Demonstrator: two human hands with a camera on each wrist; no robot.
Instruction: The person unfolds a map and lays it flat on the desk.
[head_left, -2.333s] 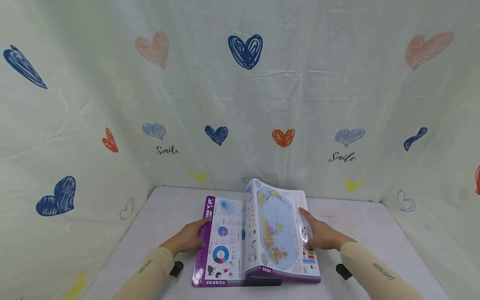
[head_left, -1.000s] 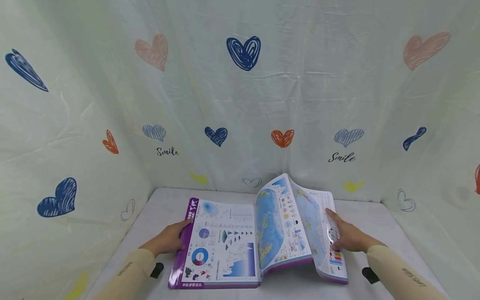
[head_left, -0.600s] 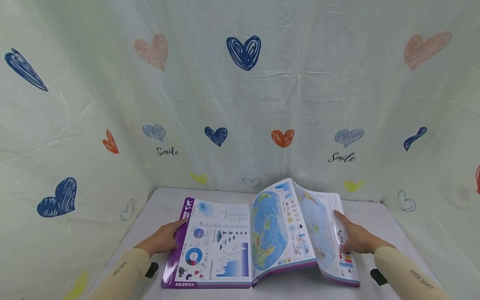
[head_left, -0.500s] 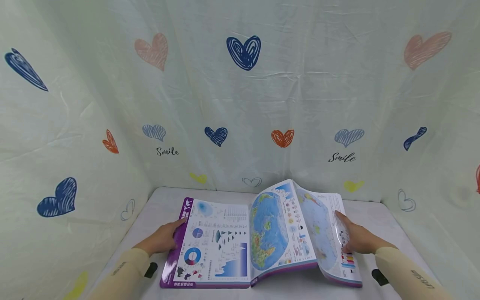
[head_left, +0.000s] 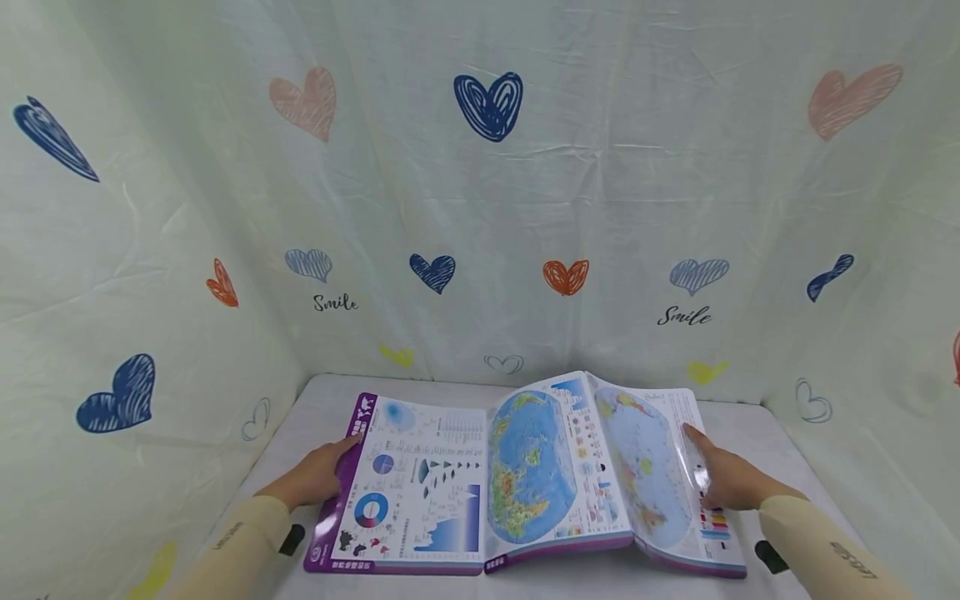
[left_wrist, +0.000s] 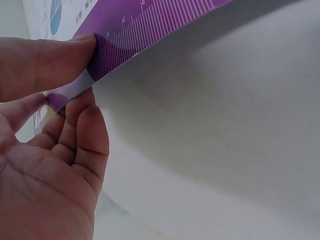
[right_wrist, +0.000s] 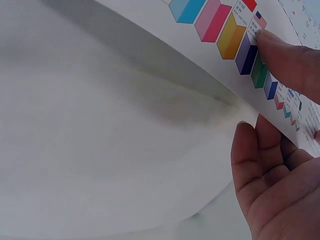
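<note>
A fold-out world map (head_left: 534, 467) with purple edging lies partly unfolded on the white table in the head view, its panels rising to a ridge right of middle. Charts cover its left panel (head_left: 427, 492). My left hand (head_left: 311, 477) pinches the purple left edge, thumb on top and fingers curled beneath; ruler marks show along that edge in the left wrist view. On the other side my right hand (head_left: 731, 477) pinches the right panel's outer edge, its thumb (right_wrist: 285, 62) over coloured flag-like shapes. The fingers lie under the sheet in the right wrist view.
The white table (head_left: 780, 442) reaches back to a pale curtain (head_left: 480, 200) printed with hearts and the word Smile. The curtain encloses the table at the back and on both sides.
My hands have moved apart, left hand leftward and right hand rightward. The map has spread from a narrow fold into wider panels, and its ridge has lowered and shifted right.
</note>
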